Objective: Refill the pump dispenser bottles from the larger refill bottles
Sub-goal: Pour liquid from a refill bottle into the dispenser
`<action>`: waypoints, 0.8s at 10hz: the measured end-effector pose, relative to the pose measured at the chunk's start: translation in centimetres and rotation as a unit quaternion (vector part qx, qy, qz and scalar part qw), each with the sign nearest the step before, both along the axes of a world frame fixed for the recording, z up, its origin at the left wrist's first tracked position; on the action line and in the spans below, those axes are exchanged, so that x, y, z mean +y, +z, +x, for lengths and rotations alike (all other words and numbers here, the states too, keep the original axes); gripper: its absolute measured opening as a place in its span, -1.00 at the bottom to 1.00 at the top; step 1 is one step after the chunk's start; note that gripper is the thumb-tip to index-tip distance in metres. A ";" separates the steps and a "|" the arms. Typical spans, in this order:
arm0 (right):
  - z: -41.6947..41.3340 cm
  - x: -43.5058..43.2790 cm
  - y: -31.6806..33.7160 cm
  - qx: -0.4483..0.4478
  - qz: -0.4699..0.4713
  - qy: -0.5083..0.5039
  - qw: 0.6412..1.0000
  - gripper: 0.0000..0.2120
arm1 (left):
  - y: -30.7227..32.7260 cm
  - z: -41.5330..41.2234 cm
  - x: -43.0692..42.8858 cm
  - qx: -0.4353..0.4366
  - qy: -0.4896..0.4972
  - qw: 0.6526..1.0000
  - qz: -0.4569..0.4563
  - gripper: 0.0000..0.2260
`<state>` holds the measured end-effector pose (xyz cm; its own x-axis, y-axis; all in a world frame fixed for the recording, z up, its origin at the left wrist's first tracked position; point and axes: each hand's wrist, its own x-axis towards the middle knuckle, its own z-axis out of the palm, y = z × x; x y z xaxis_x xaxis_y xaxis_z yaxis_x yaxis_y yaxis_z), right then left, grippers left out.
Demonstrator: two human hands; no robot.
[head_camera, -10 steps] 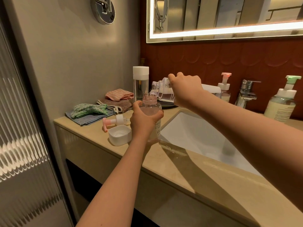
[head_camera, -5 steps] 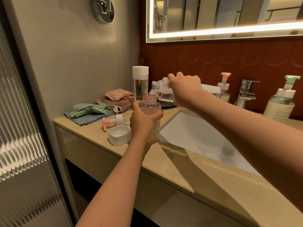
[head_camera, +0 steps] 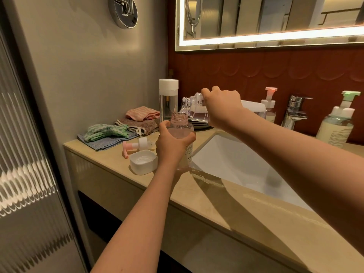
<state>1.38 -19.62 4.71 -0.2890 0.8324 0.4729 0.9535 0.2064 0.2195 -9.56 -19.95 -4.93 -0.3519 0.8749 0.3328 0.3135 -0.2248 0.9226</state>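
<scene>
Hardly anything has moved since a second ago: both hands are kept in the same spots, and the big bottle is tipped the same way.

The pump bottle (head_camera: 180, 127) is held upright at the counter's (head_camera: 216, 203) edge, just left of the sink (head_camera: 236, 160). It is round and see-through, with pale pink liquid inside and an open, ridged neck. Some writing is seen on its side, but it is too small to read. The left hand (head_camera: 173, 146) is wrapped round its body, with the fingers and thumb curled tight on it and the arm stretched straight out.

The refill bottle (head_camera: 195, 107) is held tipped on its side, with its ridged mouth just above the open neck. It is clear, with flat sides. Whether anything is being poured cannot be told. It is gripped from above by the right hand (head_camera: 222, 107), with the fingers curled round it and the wrist bent down.

A pink and white pump head (head_camera: 137, 146) is laid flat on the counter, just left of the pump bottle. A white cap (head_camera: 143, 161) is set beside it, open side up. Farther back, soft folded cloths (head_camera: 122, 131) in green, blue, brown and pink are piled by the wall. A tall clear bottle (head_camera: 168, 97) with a white lid is stood behind them.

Behind the sink, a shiny metal tap (head_camera: 295, 111) is seen between a pink-topped bottle (head_camera: 269, 107) and a green-topped bottle (head_camera: 338, 123). A lit mirror (head_camera: 275, 16) is hung above.
</scene>
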 end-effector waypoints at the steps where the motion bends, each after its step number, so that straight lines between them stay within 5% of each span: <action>1: 0.0 0.1 -0.1 0.004 0.000 0.000 1.000 -0.55 | 0.0 0.0 0.1 0.000 0.002 1.000 0.000 -0.33; 8: -0.3 -0.1 -0.1 0.015 -0.014 -0.004 1.000 -0.53 | -0.4 -0.1 0.5 0.002 0.001 1.000 0.005 -0.32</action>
